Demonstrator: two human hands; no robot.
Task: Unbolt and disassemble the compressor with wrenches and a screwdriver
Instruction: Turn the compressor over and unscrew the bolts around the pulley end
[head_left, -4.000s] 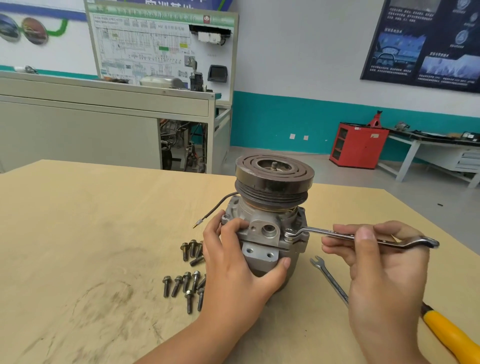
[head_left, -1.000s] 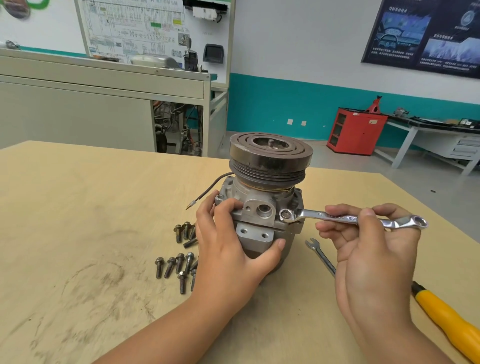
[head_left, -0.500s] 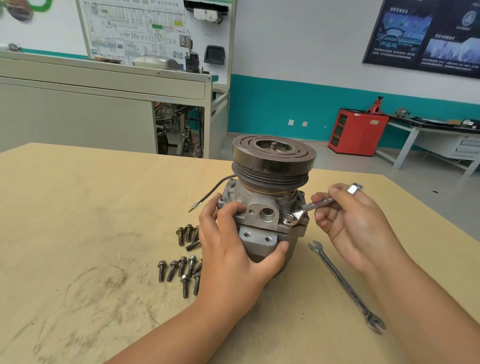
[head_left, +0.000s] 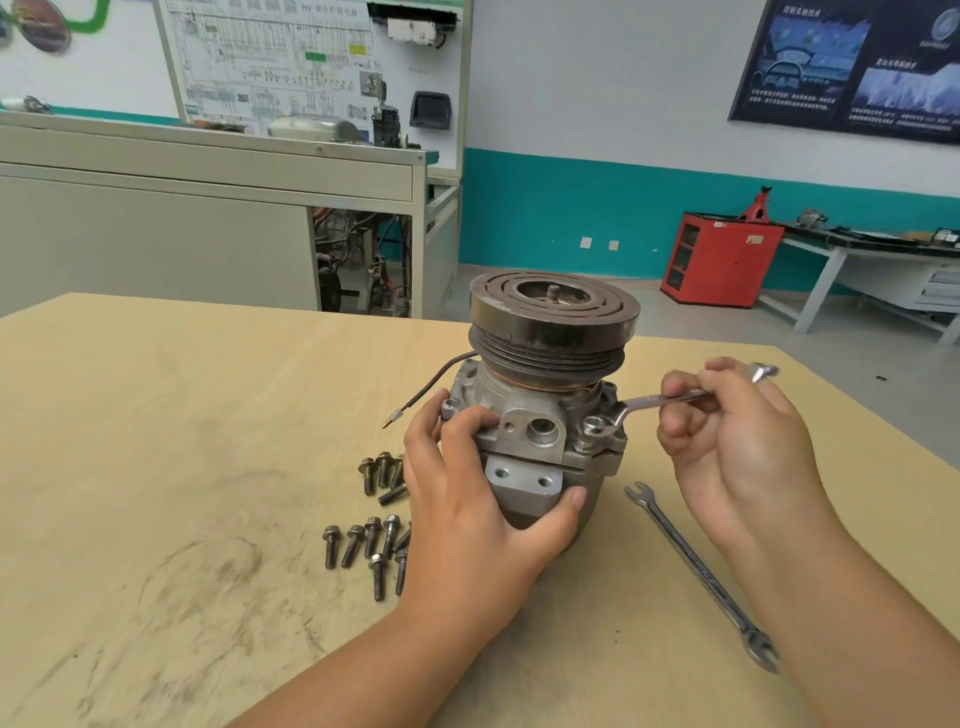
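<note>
1. This is an automotive training workshop.
2. A tall teaching board (head_left: 291, 57), printed with a wiring diagram and fitted with real components, stands on a grey cabinet (head_left: 156, 234) against the wall.
3. A dark poster (head_left: 852, 67) on the wall shows a car's dashboard.
4. A red tool cabinet (head_left: 727, 260) with a red jack stand (head_left: 756, 203) on top sits beside a white bench (head_left: 831, 260) with drawers.
5. The scuffed, grease-marked wooden counter (head_left: 156, 415) carries a compressor (head_left: 545, 405), loose bolts (head_left: 371, 540) and a wrench (head_left: 696, 566).
</note>
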